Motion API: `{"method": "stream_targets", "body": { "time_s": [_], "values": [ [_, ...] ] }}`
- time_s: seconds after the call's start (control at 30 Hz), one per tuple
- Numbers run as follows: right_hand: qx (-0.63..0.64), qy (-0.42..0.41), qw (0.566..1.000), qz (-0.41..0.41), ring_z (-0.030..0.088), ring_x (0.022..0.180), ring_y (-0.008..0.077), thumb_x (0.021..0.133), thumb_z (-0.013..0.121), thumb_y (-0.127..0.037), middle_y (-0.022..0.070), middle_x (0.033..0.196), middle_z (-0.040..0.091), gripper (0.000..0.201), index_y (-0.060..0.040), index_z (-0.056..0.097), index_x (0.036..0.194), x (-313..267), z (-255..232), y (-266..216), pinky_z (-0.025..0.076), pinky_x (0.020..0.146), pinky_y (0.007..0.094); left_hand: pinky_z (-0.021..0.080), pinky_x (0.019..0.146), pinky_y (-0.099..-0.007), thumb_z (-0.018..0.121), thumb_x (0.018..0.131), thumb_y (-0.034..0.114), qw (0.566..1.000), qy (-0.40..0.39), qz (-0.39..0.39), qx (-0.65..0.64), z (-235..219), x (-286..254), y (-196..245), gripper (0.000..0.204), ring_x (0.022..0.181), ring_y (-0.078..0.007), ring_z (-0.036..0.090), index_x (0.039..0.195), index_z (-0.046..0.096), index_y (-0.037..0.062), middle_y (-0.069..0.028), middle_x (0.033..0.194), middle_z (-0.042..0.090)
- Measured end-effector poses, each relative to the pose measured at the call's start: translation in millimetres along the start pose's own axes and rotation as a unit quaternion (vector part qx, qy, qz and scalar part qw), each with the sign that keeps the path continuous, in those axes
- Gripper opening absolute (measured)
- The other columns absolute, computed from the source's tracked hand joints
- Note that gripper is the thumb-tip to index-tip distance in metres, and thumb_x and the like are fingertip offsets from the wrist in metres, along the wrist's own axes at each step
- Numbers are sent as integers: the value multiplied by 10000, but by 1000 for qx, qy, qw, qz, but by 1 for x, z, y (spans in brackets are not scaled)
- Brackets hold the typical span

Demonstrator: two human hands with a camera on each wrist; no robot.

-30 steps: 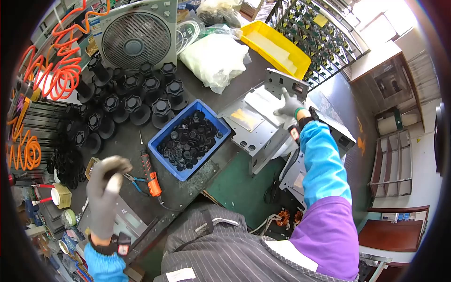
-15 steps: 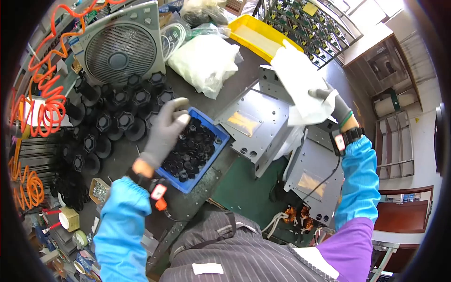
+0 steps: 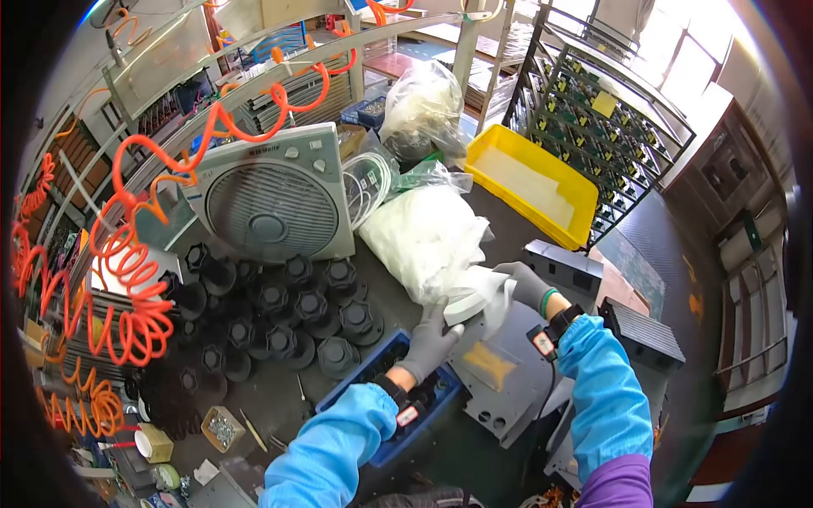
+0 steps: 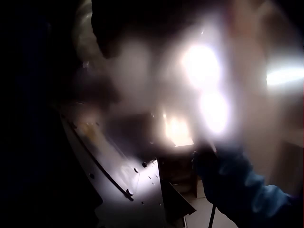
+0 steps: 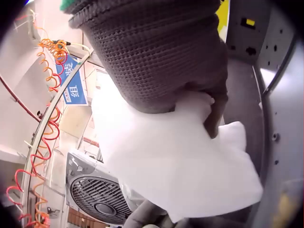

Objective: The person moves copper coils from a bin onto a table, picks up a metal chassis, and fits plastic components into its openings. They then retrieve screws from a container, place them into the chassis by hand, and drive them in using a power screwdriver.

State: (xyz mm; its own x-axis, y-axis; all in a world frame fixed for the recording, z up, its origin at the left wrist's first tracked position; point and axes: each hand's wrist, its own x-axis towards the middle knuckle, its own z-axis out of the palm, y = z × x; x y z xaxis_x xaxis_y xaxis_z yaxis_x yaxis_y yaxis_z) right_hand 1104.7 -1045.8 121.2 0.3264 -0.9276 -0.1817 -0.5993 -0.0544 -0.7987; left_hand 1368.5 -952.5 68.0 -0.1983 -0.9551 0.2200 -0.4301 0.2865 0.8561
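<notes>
A white foam sheet [image 3: 481, 292], folded over, hangs between both gloved hands in the head view. My right hand [image 3: 527, 286] pinches its right side; the right wrist view shows the sheet [image 5: 175, 156] bunched under the glove [image 5: 156, 52]. On the left side, my left hand [image 3: 430, 343] holds the sheet's lower edge between thumb and fingers. Beneath lies a grey metal housing [image 3: 484, 398] with a small yellowish packet [image 3: 489, 364] on it. The white plastic-wrapped bundle [image 3: 428, 237] is right behind the sheet. The left wrist view is dark and glare-washed.
A blue bin [image 3: 406, 433] of black caps sits under my left forearm. Several black knobbed feet [image 3: 281, 339] stand at left, before a grey fan [image 3: 275, 199]. Behind are a yellow tray [image 3: 580, 222] and a rack [image 3: 584, 118]. Orange coiled hoses [image 3: 127, 288] hang at left.
The right hand has carried the sheet leftward from above the housing's right side. My left hand has moved right from over the blue bin to the sheet. The head view has tilted up.
</notes>
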Motion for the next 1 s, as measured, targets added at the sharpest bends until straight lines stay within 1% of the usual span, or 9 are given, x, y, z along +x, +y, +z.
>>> {"method": "stream_targets", "body": {
  "time_s": [0.17, 0.23, 0.3, 0.33, 0.37, 0.53, 0.57, 0.77, 1.0],
  "values": [
    [332, -24, 943, -14, 567, 1191, 207, 790, 614, 25, 178, 1261, 634, 381, 30, 681, 1165, 54, 25, -21, 424, 1051, 322, 564, 812, -337, 743, 870, 97, 959, 84, -163, -216, -22, 11, 1, 504, 944, -213, 692, 1307, 509, 8, -139, 1095, 673],
    [13, 14, 979, -201, 580, 1200, 233, 821, 635, -18, 170, 1292, 618, 363, 17, 668, 1180, 66, 41, -12, 432, 1051, 321, 546, 832, -300, 720, 905, 125, 935, 123, -182, -279, -34, 14, 6, 506, 950, -161, 660, 1340, 483, 24, -117, 1094, 660],
    [-93, -11, 972, -213, 465, 1373, 255, 918, 580, -23, 139, 1499, 490, 348, -36, 602, 1265, 86, 72, -6, 371, 1140, 365, 541, 830, -298, 738, 894, 143, 957, 125, -150, -214, -39, 17, -4, 649, 950, -158, 651, 1436, 401, 27, -111, 1114, 654],
    [203, -28, 966, -157, 465, 1366, 279, 928, 572, -79, 168, 1440, 521, 386, -45, 581, 1312, 104, 97, -2, 384, 1131, 382, 538, 817, -298, 743, 888, 146, 964, 121, -127, -200, -45, 19, 2, 679, 928, -156, 645, 1457, 394, 25, -105, 1106, 657],
    [479, -43, 873, -84, 464, 1359, 304, 938, 564, -134, 197, 1382, 552, 430, -53, 560, 1360, 118, 113, 4, 397, 1123, 399, 535, 804, -297, 748, 881, 148, 970, 117, -103, -187, -52, 20, 8, 709, 906, -155, 639, 1477, 386, 23, -100, 1098, 659],
    [396, -64, 909, -112, 468, 1355, 306, 939, 558, -133, 197, 1381, 552, 428, -56, 559, 1360, 54, 111, 4, 398, 1121, 405, 541, 822, -310, 669, 887, 91, 947, 68, -168, -266, -61, 10, -6, 394, 926, -192, 702, 1275, 668, 23, -158, 1108, 726],
    [375, -67, 917, -120, 469, 1354, 307, 939, 556, -133, 197, 1381, 552, 428, -57, 559, 1360, 119, 136, -3, 399, 1121, 406, 541, 822, -310, 669, 887, 91, 946, 72, -169, -268, -63, 9, -7, 394, 926, -192, 702, 1275, 668, 23, -158, 1108, 726],
    [243, -88, 951, -170, 474, 1349, 311, 941, 547, -132, 197, 1381, 552, 425, -61, 559, 1360, 109, 132, 5, 401, 1120, 415, 474, 664, -218, 584, 951, 47, 937, 101, -114, -314, -68, 10, -13, 431, 753, -58, 564, 1376, 588, -21, -16, 973, 659],
    [97, -84, 966, -225, 480, 1342, 316, 943, 536, -131, 196, 1381, 551, 423, -65, 558, 1360, 120, 126, 1, 404, 1118, 425, 488, 688, -263, 574, 967, 92, 934, 47, -157, -317, -80, 5, -21, 222, 770, -81, 580, 1134, 641, -38, -25, 901, 625]
  ]
}}
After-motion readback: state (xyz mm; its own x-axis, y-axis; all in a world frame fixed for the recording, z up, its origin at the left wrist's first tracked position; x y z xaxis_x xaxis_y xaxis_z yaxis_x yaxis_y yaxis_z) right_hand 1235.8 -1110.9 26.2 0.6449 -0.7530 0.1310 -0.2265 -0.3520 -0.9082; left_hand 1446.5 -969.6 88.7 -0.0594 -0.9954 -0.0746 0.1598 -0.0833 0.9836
